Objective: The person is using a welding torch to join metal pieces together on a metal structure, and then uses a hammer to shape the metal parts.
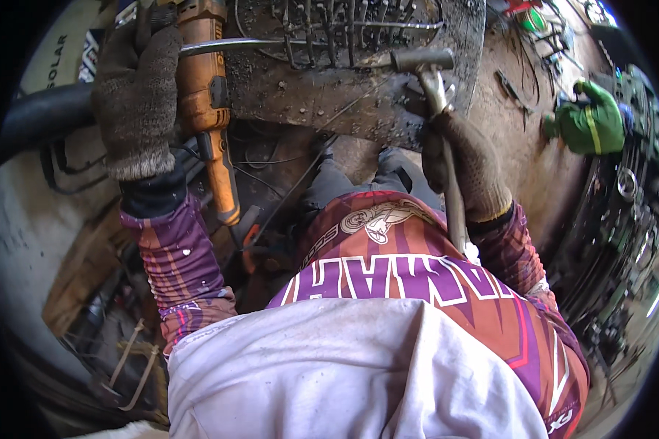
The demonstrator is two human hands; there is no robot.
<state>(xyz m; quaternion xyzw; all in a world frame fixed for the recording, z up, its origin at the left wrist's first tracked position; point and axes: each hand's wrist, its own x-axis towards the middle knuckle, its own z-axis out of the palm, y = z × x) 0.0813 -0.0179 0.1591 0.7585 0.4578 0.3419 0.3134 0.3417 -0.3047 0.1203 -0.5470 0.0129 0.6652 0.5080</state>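
Note:
My right hand [465, 164], in a knitted work glove, is closed around a hammer [452, 186]. The hammer's head rests over the worktable's near right part, beside a wire metal frame [399, 25] with several short rods across it. My left hand [139, 102], gloved too, is at the upper left, its fingers closed on a shiny metal rod [223, 45] that runs right to the frame. Its fingertips are partly hidden. Close by that hand, an orange and black angle grinder [206, 102] lies across the rod's near side, its rear end reaching past the table edge.
The dark, worn worktable [300, 99] is strewn with small metal bits. Cables hang below its edge. A black pipe-like object [47, 121] lies at far left. On the right are a green cloth item [592, 121], pliers [512, 88] on the floor and a heap of metal parts [615, 219].

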